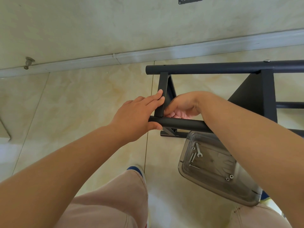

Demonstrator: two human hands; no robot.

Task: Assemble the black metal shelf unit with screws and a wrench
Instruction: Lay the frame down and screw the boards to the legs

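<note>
Left hand [138, 116] grips near tube [181, 124] of black shelf frame [230, 67] at the corner bracket [162, 94]; right hand [182, 106] curled behind it, contents unseen. Wrench [198, 150], screws [192, 157] in clear tray [246, 199] below the tube. Risk: unsupported bracket slips, holes misalign.

No text, label, brand, number or sign can be read anywhere in view, on the shelf parts, tray, floor or wall.
</note>
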